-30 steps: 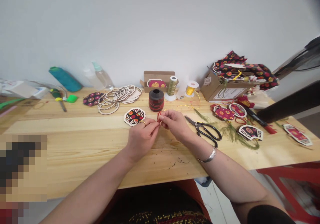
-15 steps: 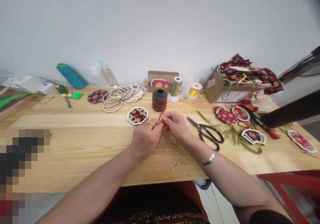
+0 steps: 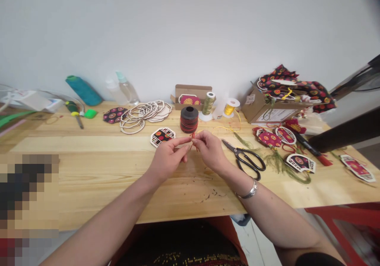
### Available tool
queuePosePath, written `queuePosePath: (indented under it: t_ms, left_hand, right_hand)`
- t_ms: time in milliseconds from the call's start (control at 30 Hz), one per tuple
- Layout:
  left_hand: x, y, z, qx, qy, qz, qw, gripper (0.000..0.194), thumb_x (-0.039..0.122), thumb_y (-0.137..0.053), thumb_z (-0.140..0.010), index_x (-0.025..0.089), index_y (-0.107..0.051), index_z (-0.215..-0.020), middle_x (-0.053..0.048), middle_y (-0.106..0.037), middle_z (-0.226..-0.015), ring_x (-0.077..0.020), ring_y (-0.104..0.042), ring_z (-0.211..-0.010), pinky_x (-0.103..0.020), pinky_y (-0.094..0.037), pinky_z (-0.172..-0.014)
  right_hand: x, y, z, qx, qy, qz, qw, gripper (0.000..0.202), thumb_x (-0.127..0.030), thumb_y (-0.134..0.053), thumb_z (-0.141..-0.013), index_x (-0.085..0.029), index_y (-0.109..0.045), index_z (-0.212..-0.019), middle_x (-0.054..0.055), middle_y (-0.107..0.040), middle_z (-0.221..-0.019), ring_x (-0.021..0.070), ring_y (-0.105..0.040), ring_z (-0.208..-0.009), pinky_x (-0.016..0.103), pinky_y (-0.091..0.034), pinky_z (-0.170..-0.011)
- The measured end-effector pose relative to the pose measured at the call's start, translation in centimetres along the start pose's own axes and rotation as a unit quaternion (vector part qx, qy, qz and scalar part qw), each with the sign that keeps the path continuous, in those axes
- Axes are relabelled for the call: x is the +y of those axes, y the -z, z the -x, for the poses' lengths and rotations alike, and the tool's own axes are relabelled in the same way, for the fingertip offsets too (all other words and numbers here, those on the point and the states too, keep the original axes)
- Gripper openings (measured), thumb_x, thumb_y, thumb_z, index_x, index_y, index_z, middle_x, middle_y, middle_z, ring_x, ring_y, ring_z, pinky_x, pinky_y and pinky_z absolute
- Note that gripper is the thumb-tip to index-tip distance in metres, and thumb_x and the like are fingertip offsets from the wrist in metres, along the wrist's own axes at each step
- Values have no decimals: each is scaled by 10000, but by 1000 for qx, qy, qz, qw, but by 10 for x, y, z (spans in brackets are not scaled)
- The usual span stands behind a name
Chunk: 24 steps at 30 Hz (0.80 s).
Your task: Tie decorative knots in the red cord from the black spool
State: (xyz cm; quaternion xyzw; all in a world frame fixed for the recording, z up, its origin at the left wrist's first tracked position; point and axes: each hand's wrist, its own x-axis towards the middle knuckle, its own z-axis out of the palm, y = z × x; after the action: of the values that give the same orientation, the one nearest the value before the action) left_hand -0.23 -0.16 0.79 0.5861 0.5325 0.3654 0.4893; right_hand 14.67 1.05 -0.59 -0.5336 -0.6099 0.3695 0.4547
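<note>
My right hand (image 3: 210, 150) pinches a thin red cord (image 3: 194, 136) between thumb and fingertips, just in front of the dark spool (image 3: 189, 119) wound with red cord. Beside it, my left hand (image 3: 168, 157) has its index finger stretched to the cord, with the thumb apart below. Short cord ends hang between the hands. An octagonal ornament (image 3: 162, 133) with patterned black fabric lies behind my left hand, partly covered by it. Black-handled scissors (image 3: 245, 158) rest to the right of my right hand.
Wooden frames (image 3: 132, 126) lie at the back left, near a teal thread cone (image 3: 83, 90) and a screwdriver (image 3: 74, 113). Behind the hands stand green (image 3: 208, 104) and yellow spools (image 3: 229, 108). A cardboard box (image 3: 258, 107), tasselled ornaments (image 3: 270, 137) and a black pole (image 3: 346, 129) occupy the right.
My left thumb and index finger have spread apart, and the index finger now points toward the cord. The left hand has shifted slightly left, while my right hand keeps its pinch.
</note>
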Motion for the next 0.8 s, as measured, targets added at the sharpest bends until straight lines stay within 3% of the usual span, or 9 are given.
queuePosePath:
  t_ms: [100,233,800]
  left_hand:
    - [3,-2,0,-53,30,82,995,377,278,-630,-744,155,-667,-1099,-22,-680,-664,-116,-565,-533,-225,-376,-462]
    - [3,-3,-1,-68,28,116,991,342,260,-649,-727,147,-689,-1048,-70,-721,-879,-164,-651,-735,-221,-433,-521]
    - [-1,-2,-4,21,19,45,999,146,237,-652,-713,158,-736,-801,-8,-686,-608,-89,-556,-518,-190,-438,-492]
  right_hand:
    - [0,-2,2,-13,-7,18,1000,81,-191,-524,-776,-198,-526,-695,-12,-567,-661,132,-507,-631,272,-389,-622]
    - [-1,-3,4,-27,-17,20,999,84,-172,-505,-782,-190,-528,-703,-12,-578,-669,129,-527,-633,261,-402,-605]
    - [-2,-2,5,-35,3,0,999,100,-213,-553,-774,-174,-558,-683,-17,-585,-640,104,-497,-589,235,-384,-575]
